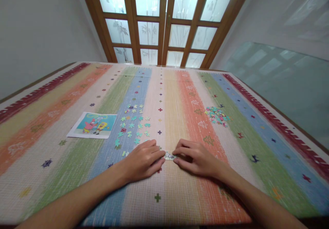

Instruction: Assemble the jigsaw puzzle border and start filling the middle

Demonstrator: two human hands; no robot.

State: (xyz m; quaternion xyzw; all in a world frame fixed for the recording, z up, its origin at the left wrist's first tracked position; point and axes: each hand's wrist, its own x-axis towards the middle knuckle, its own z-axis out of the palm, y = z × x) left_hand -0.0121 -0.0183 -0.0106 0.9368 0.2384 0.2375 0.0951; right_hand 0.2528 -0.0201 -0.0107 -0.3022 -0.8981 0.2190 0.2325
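A short strip of joined puzzle pieces [169, 155] lies on the striped tablecloth in front of me. My left hand [146, 157] pinches its left end between thumb and fingers. At the right end, my right hand [194, 156] grips it the same way, fingers curled. Several loose puzzle pieces [139, 134] lie spread out beyond my left hand. One pale piece [125, 153] sits close beside the left hand's knuckles. A heap of puzzle pieces [218, 116] rests farther off to the right.
A printed cartoon picture [95, 124] on white paper lies at the left. The patterned tablecloth [84, 188] covers the table. Wooden doors with frosted panes [147, 32] stand past the far edge, and a glass panel [277, 75] leans along the right wall.
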